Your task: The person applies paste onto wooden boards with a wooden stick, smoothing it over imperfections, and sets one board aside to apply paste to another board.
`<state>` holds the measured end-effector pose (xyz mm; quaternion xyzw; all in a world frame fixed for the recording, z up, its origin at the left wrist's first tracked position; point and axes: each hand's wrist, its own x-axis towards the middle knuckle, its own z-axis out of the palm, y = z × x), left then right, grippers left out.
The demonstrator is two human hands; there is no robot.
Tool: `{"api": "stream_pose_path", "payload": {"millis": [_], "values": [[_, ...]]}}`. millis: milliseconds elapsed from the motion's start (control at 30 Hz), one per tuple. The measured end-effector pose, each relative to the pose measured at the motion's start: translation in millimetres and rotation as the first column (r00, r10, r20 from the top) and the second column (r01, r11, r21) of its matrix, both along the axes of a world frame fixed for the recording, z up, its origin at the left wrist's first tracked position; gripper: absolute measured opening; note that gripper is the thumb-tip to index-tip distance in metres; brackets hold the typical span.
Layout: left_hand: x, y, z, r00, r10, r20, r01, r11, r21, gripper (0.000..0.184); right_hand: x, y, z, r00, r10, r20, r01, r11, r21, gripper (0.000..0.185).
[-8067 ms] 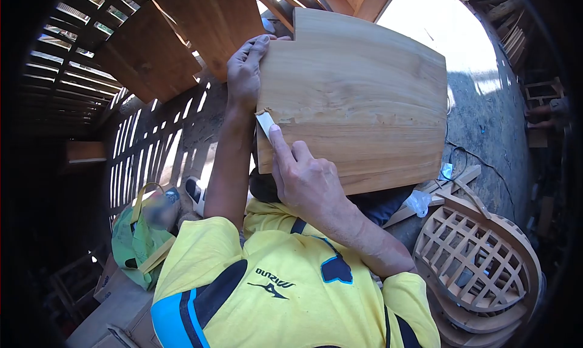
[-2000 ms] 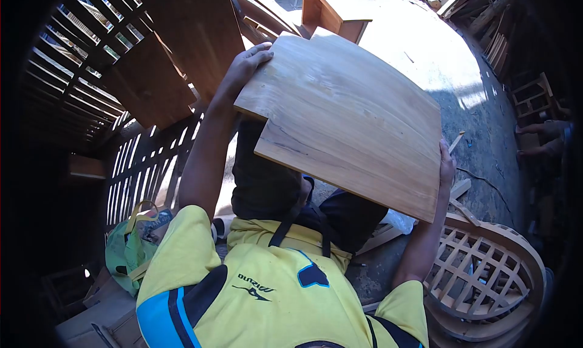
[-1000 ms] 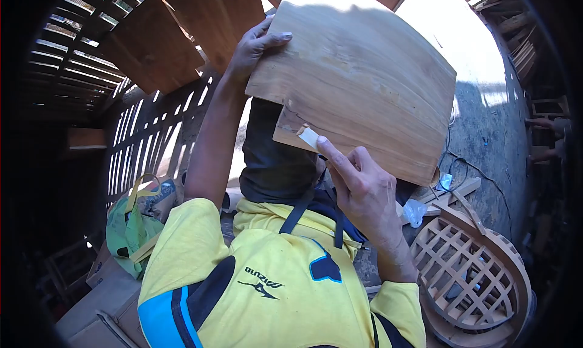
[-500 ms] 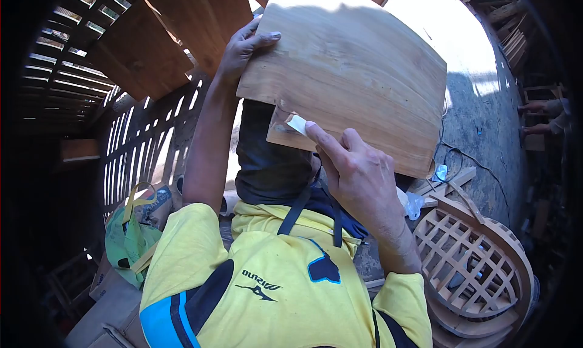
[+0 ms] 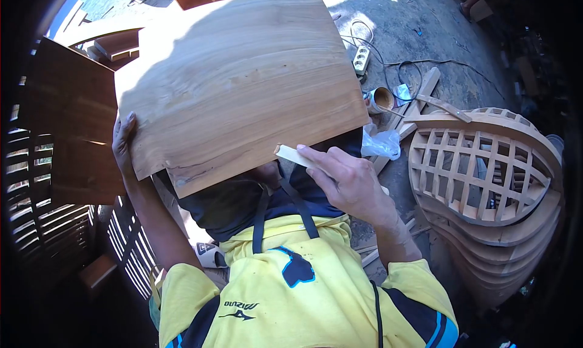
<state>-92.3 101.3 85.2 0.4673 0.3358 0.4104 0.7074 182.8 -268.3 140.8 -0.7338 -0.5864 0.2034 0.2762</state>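
A broad wooden panel (image 5: 243, 87) lies tilted over my lap, its far left part in bright sun. My left hand (image 5: 123, 135) is closed on the panel's left edge, with the thumb on the top face and the other fingers hidden behind. In my right hand (image 5: 346, 178) is a pale flat putty spreader (image 5: 294, 155), pinched between thumb and fingers. A dab of brown paste sits on its tip. The spreader is at the panel's near edge; I cannot tell whether it touches. A darker smeared patch (image 5: 189, 173) marks the panel's notched near-left corner.
To the right stand an open can of brown paste (image 5: 382, 98), a clear plastic bag (image 5: 381, 143) and wooden strips (image 5: 419, 102). Beyond lie a power strip (image 5: 361, 58) and its cable. Slatted curved wooden frames (image 5: 480, 172) are stacked at right. Dark boards (image 5: 79, 123) lean at left.
The spreader has come off the notched corner and moved right along the near edge with my right hand. My view has turned to the right. My left hand still holds the panel.
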Motion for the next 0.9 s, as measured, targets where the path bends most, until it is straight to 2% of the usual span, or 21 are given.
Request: {"api": "stream_pose_path", "payload": {"millis": [67,133,200,233,267,300,333,400,433,500,567,600,633,667,700,767,833,867,900], "values": [[-0.8,1.5,-2.3,0.994,0.081,-0.075,-0.079,0.997,0.023,0.049,18.3,-10.3,-11.4,0.955,-0.281,-0.096,0.291,0.951,0.107,0.039],[1.7,-3.4,1.6,0.996,0.057,-0.071,-0.057,0.998,0.01,0.048,47.5,-14.1,-20.8,0.851,-0.492,-0.182,0.516,0.849,0.114,0.039],[3.5,-5.6,5.0,0.999,0.028,-0.044,-0.028,1.0,-0.001,0.048,87.1,-24.6,-63.5,0.761,-0.634,-0.135,0.648,0.733,0.208,0.037],[4.0,-5.6,5.1,0.999,0.003,-0.039,-0.002,1.0,0.007,0.048,99.6,-24.6,-72.1,0.746,-0.652,-0.136,0.665,0.714,0.218,0.037],[3.3,-5.8,3.7,0.999,0.028,-0.04,-0.028,1.0,0.005,0.048,110.7,-24.3,-77.9,0.689,-0.678,-0.258,0.722,0.673,0.159,0.037],[3.5,-6.0,3.4,0.998,0.056,-0.041,-0.056,0.998,0.005,0.049,121.0,-23.6,-83.5,0.618,-0.69,-0.376,0.767,0.635,0.095,0.037],[6.7,-9.0,6.3,0.998,0.042,-0.036,-0.042,0.999,0.019,0.049,132.2,-21.4,-88.7,0.61,-0.694,-0.382,0.775,0.622,0.108,0.037],[11.1,-16.0,13.5,1.0,0.002,0.012,-0.001,0.999,-0.049,0.052,154.7,-11.4,-97.6,0.639,-0.679,-0.362,0.735,0.678,0.025,0.043],[0.1,-4.4,2.1,0.999,0.022,-0.049,-0.021,1.0,0.02,0.054,165.2,-1.4,-107.4,0.64,-0.613,-0.463,0.719,0.69,0.079,0.043],[-8.8,4.1,-7.2,0.997,0.057,-0.044,-0.053,0.993,0.103,0.055,176.3,23.0,-96.0,0.661,-0.562,-0.497,0.676,0.733,0.07,0.043],[-10.6,7.4,-13.6,1.0,0.023,-0.021,-0.02,0.988,0.151,0.056,188.5,43.7,-95.3,0.685,-0.518,-0.512,0.648,0.754,0.104,0.044],[-13.6,9.4,-12.3,0.999,0.046,-0.007,-0.044,0.985,0.168,0.056,193.2,54.8,-94.8,0.653,-0.527,-0.544,0.66,0.748,0.068,0.043],[-9.7,5.6,-7.5,1.0,-0.011,-0.015,0.014,0.984,0.177,0.06,197.9,66.2,-94.4,0.621,-0.534,-0.574,0.668,0.744,0.03,0.043],[-7.0,1.0,-2.8,0.998,-0.062,-0.027,0.066,0.981,0.184,0.064,203.1,74.9,-96.9,0.643,-0.505,-0.575,0.644,0.764,0.049,0.043],[-3.4,-1.8,1.1,0.999,-0.028,-0.02,0.032,0.98,0.198,0.064,207.0,80.2,-99.9,0.615,-0.582,-0.531,0.656,0.752,-0.064,0.042],[-4.0,-7.4,7.3,0.998,-0.031,-0.053,0.043,0.97,0.241,0.07,204.2,97.5,-94.1,0.642,-0.603,-0.474,0.612,0.775,-0.156,0.041],[-2.1,-6.4,10.6,0.997,-0.025,-0.077,0.044,0.966,0.255,0.073,194.4,85.8,-86.5,0.59,-0.497,-0.636,0.667,0.744,0.039,0.036],[-1.2,-6.5,10.6,0.998,-0.027,-0.053,0.04,0.962,0.27,0.076,194.7,85.3,-85.3,0.602,-0.486,-0.634,0.651,0.758,0.037,0.036],[-0.9,-5.0,9.8,0.999,-0.035,-0.027,0.042,0.958,0.285,0.079,196.3,84.1,-83.9,0.57,-0.424,-0.704,0.656,0.751,0.079,0.035]]}}
